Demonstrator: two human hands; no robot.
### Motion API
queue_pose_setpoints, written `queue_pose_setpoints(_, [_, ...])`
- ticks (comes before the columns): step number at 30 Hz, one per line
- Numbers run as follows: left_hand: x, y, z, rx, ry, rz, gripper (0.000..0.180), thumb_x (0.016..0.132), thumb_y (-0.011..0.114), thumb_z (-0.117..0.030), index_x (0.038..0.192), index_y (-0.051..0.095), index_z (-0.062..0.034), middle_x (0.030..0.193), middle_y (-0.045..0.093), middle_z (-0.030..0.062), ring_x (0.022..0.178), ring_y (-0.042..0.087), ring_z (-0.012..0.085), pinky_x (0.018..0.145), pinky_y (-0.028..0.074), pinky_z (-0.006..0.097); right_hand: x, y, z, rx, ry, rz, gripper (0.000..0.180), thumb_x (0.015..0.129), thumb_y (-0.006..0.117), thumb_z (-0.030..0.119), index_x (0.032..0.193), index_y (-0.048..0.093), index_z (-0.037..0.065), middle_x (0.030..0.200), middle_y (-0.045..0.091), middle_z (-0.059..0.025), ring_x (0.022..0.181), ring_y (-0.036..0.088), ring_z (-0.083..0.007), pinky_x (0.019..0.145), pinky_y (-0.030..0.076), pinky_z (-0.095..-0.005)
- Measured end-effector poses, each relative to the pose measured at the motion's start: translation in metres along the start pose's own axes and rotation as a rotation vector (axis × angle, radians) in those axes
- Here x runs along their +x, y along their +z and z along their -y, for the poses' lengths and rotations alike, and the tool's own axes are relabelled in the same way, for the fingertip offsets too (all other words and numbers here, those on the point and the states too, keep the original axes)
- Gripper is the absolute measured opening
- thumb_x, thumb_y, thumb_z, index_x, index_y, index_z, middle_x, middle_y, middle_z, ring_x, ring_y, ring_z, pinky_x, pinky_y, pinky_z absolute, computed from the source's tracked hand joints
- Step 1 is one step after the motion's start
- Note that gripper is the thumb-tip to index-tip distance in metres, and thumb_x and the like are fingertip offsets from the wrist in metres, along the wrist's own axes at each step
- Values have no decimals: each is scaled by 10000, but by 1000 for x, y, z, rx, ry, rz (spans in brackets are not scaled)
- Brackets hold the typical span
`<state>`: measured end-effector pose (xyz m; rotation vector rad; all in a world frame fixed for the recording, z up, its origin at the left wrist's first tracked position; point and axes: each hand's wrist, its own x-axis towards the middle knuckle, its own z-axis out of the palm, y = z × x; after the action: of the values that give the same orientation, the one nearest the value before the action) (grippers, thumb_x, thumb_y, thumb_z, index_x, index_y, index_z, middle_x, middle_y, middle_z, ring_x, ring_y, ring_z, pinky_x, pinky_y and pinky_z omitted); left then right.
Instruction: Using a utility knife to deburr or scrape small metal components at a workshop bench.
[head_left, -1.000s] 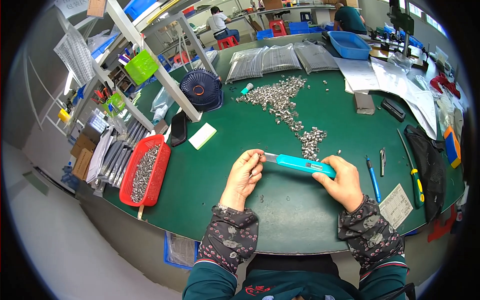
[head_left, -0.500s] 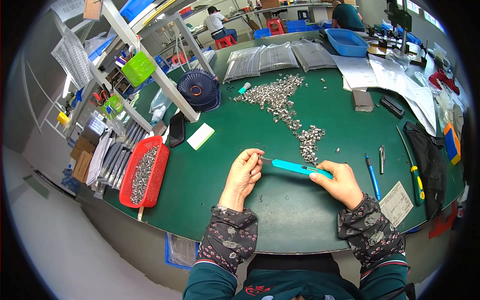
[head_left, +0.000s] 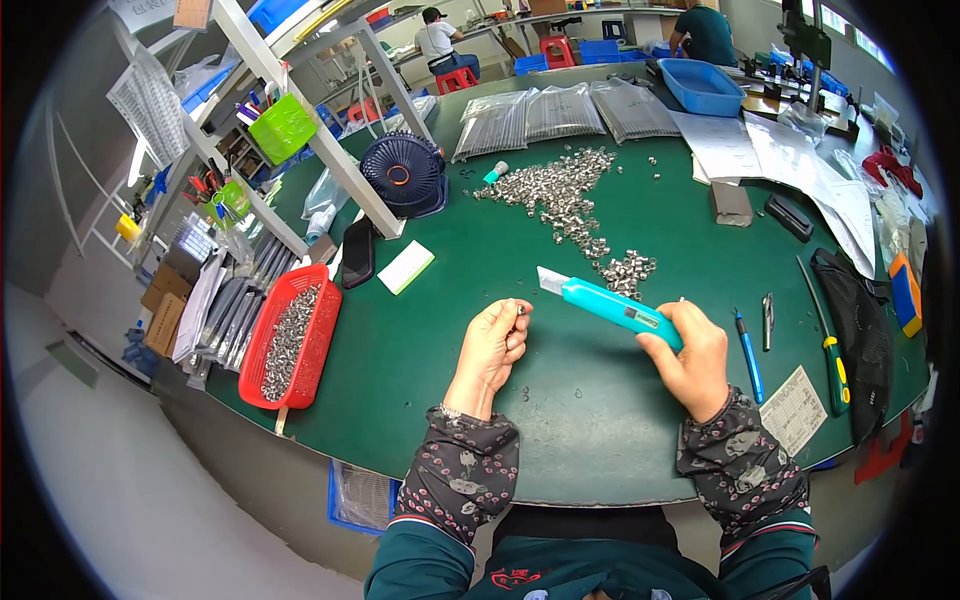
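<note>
Left hand (head_left: 490,342) pinching a small shiny metal bit (head_left: 521,310), right hand (head_left: 693,362) curled around a blue-green knife (head_left: 615,306), its blade (head_left: 551,281) apart from the bit, pile of metal bits (head_left: 560,195) beyond on the green table (head_left: 590,450), red basket (head_left: 325,345) at left.

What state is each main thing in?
Left hand: pinching a metal bit
Right hand: closed around the knife
Knife: blade out
Pile: loose
Basket: holding small parts
Phone: screen dark
Fan: upright, running unclear
Bags: filled, lying flat
Screwdriver: lying down
</note>
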<state>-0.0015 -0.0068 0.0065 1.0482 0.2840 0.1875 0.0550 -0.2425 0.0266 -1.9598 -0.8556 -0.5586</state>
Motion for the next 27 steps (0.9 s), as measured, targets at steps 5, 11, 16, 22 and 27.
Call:
queue_pose_setpoints(5, [-3,4,-2,-4,44,16,194,888,481,-192,917,541,-10,726,493,22,473,345,29,349,231,141,0,1,-1,-26,34,59,242,683,677,214,780,554,30,660,524,-98,546,524,-271,488,403,-346])
queue_pose_setpoints(11, [0,3,-3,-78,64,61,194,893,464,-163,976,534,-2,773,496,31,480,340,30,350,230,137,-3,2,-4,-27,101,155,282,689,668,269,786,562,26,669,540,-104,564,540,-280,497,409,-356])
queue_pose_setpoints(16, [1,-2,1,-97,105,90,185,893,464,-164,957,536,-6,763,493,25,481,332,29,353,229,137,-1,2,-4,26,209,263,290,691,662,305,774,577,41,674,559,-103,578,554,-278,512,416,-361])
queue_pose_setpoints(22, [0,-2,0,-85,73,93,184,893,467,-171,951,539,-12,729,487,19,469,324,29,353,218,144,-1,1,-2,71,245,306,285,695,659,310,764,579,46,678,569,-101,588,565,-268,528,422,-353])
queue_pose_setpoints(27, [0,1,0,-36,83,82,191,887,483,-182,923,550,-7,704,484,11,460,317,23,359,219,140,-2,1,-5,105,269,328,288,691,661,315,782,601,48,688,578,-104,591,568,-269,538,427,-350])
